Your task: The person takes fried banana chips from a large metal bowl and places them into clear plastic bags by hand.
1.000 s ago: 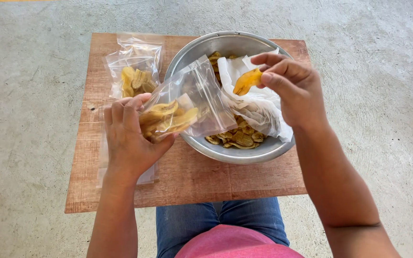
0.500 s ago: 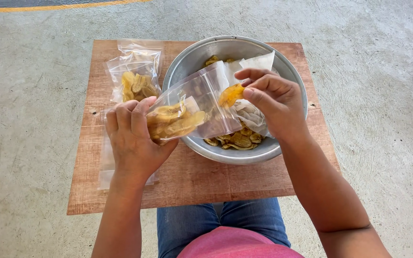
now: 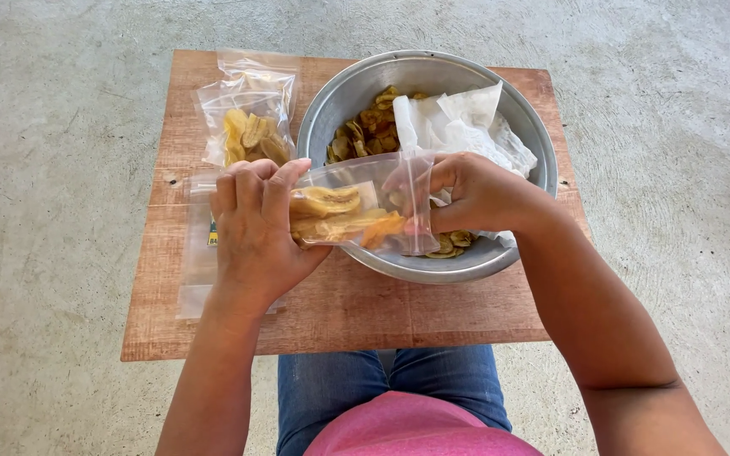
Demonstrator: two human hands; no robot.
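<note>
- Two hands on one clear bag above the bench, beside the bowl.
- Left hand grips its closed end.
- Right hand, previously over the bowl holding a chip, now has fingers inside the mouth: chip delivered.

My left hand and right hand bare, no rings or watch, forearms unsleeved, pink top, blue denim jeans at my lap

bright, even daylight; soft, faint shadows beneath the wooden table. mild glare on the metal bowl rim. sharp focus throughout, slight wide-angle stretch at edges.
</note>
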